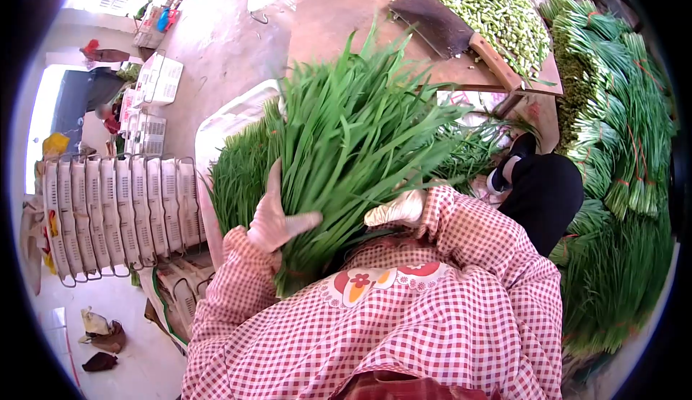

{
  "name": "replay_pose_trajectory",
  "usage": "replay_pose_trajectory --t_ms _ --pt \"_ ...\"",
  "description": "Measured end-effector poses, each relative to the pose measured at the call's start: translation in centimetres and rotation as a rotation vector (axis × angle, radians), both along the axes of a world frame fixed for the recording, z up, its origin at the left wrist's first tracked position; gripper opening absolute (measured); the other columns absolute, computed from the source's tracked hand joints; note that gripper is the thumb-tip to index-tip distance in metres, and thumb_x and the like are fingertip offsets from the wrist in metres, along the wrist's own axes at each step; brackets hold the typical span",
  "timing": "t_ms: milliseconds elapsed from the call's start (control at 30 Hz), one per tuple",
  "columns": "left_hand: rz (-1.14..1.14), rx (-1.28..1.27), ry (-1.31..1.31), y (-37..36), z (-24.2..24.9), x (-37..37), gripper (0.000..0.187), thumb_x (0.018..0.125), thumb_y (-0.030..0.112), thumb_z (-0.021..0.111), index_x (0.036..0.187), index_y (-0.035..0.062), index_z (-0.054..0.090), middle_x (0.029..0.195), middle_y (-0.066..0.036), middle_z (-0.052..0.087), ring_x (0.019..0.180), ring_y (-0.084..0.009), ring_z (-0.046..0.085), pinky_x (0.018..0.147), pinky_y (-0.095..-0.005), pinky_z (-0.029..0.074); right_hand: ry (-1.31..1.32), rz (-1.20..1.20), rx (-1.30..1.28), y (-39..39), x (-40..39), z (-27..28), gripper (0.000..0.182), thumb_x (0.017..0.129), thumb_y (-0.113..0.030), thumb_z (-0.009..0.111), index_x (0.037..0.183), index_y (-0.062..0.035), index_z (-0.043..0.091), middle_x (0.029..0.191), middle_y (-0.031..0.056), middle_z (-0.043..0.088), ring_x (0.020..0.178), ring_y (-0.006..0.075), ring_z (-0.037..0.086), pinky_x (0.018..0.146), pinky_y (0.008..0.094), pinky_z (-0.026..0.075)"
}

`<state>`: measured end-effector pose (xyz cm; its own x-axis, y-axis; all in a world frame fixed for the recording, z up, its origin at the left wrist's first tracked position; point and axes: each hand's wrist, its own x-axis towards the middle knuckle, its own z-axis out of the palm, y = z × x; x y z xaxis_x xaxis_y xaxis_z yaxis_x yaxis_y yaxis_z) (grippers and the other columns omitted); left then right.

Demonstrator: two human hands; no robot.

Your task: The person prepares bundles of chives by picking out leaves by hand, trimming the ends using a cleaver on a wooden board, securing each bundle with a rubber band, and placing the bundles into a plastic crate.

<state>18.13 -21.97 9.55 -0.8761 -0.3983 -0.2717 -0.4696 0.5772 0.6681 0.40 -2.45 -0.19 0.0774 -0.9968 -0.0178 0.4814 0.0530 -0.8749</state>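
Observation:
A large bunch of garlic chives [360, 126] rises from my lap, its long green leaves fanning up and to the right. My left hand [277, 220], in a pale glove, grips the bunch's left side, thumb across the front and one finger stretched upward along the leaves. On the right side, my gloved right hand [396, 210] is curled against the leaves, its fingers partly covered by them. The lower end of the bunch rests against my checked apron [404, 328]. Just left of it, more chives [241, 176] stand in a white crate [238, 108].
A cleaver [450, 32] lies on a board [339, 25] beside a heap of chopped green pieces [497, 14]. Tied chive bundles [627, 133] are piled along the right. Stacked white crates [122, 209] stand at left, and loose chives [468, 148] lie under the board's edge.

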Motion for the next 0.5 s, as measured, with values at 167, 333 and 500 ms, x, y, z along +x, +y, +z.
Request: replay_pose_trajectory --t_ms 167,333,500 --pt "0.449 0.600 0.128 -2.8 -3.3 -1.8 0.091 0.071 0.014 0.078 0.142 -0.0053 0.024 0.128 -0.017 0.052 0.116 -0.0249 0.052 0.101 -0.0330 0.041 0.026 -0.104 -0.186 0.3 -0.5 0.8 0.067 0.085 -0.038 0.064 0.136 -0.0011 0.044 0.138 0.0200 0.047 0.129 0.0295 0.042 0.111 0.0394 0.027" --pt "0.322 0.409 0.069 -2.0 -3.3 -2.1 0.089 0.072 0.013 0.078 0.142 -0.0043 0.025 0.125 -0.016 0.055 0.112 -0.0220 0.054 0.099 -0.0326 0.043 -0.511 -0.204 0.153 -0.9 0.2 0.9 0.066 0.082 -0.027 0.074 0.136 -0.0028 0.044 0.134 0.0129 0.052 0.124 0.0266 0.046 0.107 0.0410 0.033" --pt "0.211 0.349 0.004 0.3 -2.4 -3.3 0.092 0.067 0.013 0.082 0.139 -0.0039 0.029 0.124 -0.014 0.056 0.111 -0.0209 0.054 0.101 -0.0301 0.041 -0.721 -0.298 0.586 -1.3 -0.9 6.0 0.063 0.079 -0.026 0.075 0.126 0.0046 0.046 0.125 0.0221 0.056 0.116 0.0352 0.053 0.098 0.0518 0.039"
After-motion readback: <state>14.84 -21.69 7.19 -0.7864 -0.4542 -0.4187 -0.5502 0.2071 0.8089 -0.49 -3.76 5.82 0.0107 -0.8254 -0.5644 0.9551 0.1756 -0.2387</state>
